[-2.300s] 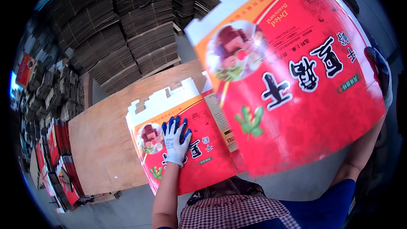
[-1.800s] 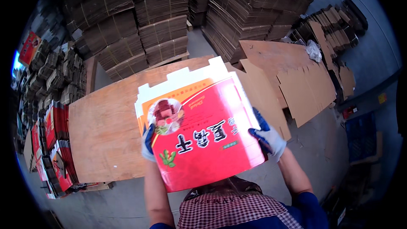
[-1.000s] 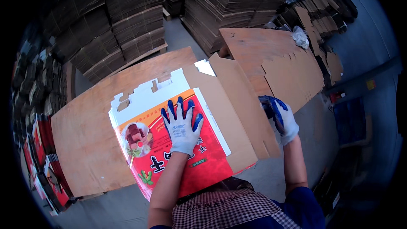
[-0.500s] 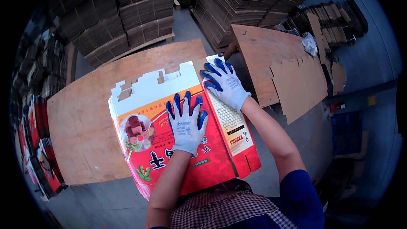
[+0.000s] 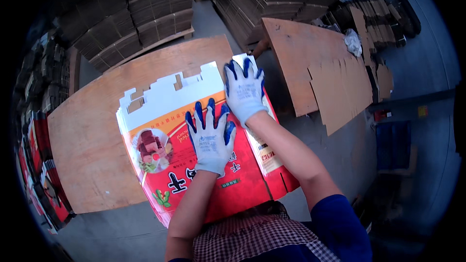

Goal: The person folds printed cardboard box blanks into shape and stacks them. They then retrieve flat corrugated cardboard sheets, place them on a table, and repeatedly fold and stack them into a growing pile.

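A stack of flat printed carton blanks (image 5: 194,199), red and orange with a white cut-out edge at the far side, lies on the wooden table in front of me. My left hand (image 5: 210,138), in a white glove with blue-coated fingers, rests flat on the top blank, fingers spread. Over the narrow side panel at the stack's right, my right hand (image 5: 246,90) lies in a matching glove, fingers stretched toward the far edge. Neither hand grips anything that I can see. Part of the side panel is hidden under my right hand and forearm.
The wooden table (image 5: 92,155) extends to the left. A second wooden table (image 5: 291,63) at the right bears a brown cardboard sheet (image 5: 340,92). Tall stacks of brown cardboard (image 5: 160,14) stand behind. More red blanks (image 5: 53,189) are piled at the far left.
My right hand has shifted slightly left and turned more upright on the side panel, its forearm now covering more of it. My left hand stays in nearly the same place. The view has moved slightly.
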The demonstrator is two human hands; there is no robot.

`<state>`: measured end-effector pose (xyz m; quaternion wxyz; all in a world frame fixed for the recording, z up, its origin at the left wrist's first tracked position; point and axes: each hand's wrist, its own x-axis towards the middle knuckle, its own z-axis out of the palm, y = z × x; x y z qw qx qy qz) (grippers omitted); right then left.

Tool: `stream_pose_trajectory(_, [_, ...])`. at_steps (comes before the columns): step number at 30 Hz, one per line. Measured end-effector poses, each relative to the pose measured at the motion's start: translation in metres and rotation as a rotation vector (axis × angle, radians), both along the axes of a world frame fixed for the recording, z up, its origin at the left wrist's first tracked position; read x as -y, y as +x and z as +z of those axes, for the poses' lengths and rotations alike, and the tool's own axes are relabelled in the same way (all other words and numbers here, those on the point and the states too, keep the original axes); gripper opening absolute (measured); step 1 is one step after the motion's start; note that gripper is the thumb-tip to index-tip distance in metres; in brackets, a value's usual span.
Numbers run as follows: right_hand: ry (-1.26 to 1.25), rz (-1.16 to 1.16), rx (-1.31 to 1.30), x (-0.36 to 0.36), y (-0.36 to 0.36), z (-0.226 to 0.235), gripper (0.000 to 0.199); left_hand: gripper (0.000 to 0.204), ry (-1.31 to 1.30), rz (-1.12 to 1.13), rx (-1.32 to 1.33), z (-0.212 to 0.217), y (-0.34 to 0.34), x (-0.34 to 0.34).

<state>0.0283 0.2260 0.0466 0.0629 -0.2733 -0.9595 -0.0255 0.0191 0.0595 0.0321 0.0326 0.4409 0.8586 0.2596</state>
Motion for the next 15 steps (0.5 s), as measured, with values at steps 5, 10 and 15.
stream_pose_trajectory(5, [0.084, 0.077, 0.053, 0.025, 0.038, 0.004, 0.056, 0.045, -0.012, 0.011, -0.021, -0.003, 0.001, 0.001])
stream_pose_trajectory(10, [-0.123, 0.176, 0.032, 0.083, 0.162, 0.015, 0.054, 0.045, -0.017, 0.012, -0.044, -0.007, 0.002, -0.004])
stream_pose_trajectory(15, [-0.396, -0.008, -0.207, 0.074, 0.275, 0.020, 0.060, 0.048, -0.052, 0.012, -0.090, -0.006, 0.000, -0.005])
